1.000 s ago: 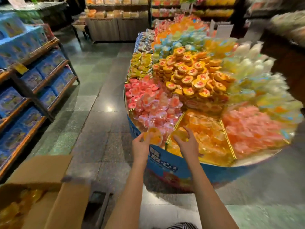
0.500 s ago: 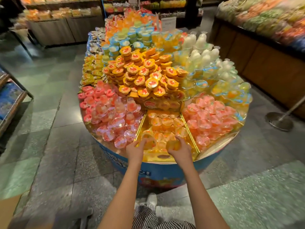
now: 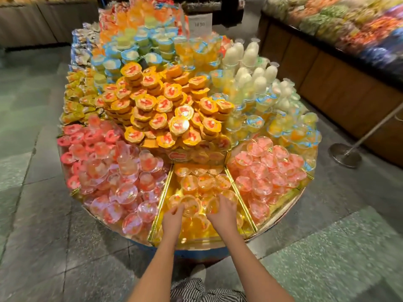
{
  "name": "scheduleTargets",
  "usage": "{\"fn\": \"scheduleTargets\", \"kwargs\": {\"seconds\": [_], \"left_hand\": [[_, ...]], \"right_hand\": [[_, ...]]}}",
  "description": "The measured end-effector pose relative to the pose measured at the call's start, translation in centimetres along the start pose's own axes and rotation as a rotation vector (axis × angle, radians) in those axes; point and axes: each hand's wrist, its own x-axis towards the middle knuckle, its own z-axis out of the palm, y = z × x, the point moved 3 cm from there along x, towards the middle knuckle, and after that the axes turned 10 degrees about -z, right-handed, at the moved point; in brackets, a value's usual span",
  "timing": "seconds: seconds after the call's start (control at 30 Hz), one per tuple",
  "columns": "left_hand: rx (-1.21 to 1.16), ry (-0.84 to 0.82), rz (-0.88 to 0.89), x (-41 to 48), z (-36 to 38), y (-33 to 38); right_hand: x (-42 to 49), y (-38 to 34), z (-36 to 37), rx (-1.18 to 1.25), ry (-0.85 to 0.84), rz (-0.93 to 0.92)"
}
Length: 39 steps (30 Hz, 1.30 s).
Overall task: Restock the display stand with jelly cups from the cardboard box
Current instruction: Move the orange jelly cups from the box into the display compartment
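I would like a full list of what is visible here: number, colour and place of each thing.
display stand: one, blue base, centre
orange jelly cups: many, orange, front middle compartment
pink jelly cups: many, pink, compartments either side
orange-lidded cups: many, orange, piled mid-stand
blue-lidded cups: many, blue, far side
white bottles: several, white, right rear
price sign: one, white, far end
stanchion base: one, grey, floor right
left hand: one, at orange jelly cups, grip unclear
right hand: one, over orange jelly cups, grip unclear

Round display stand [image 3: 196,257], heaped jelly cups [image 3: 205,182]
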Motion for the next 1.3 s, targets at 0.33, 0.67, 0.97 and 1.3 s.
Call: {"fn": "scheduleTargets", "kwargs": {"seconds": [0.33, 0.67, 0.97, 1.3], "left_hand": [[0.032, -0.087, -0.048, 7.1, 2.6, -1.0], [-0.019, 0.024, -0.049, 10.5, 3.6, -1.8], [-0.063, -0.047, -0.092, 11.3, 4.1, -1.7], [-0.081, -0.11, -0.16, 11.8, 4.6, -2.4]], "right_hand": [[7.9, 2.1, 3.7, -0.398, -0.088, -0.107], [9.3, 4.3, 5.4, -0.486, -0.224, -0.172], [9.7, 4.9, 5.0, -0.404, -0.171, -0.165], [9.3, 4.3, 5.1, -0.456, -0.168, -0.141]]}}
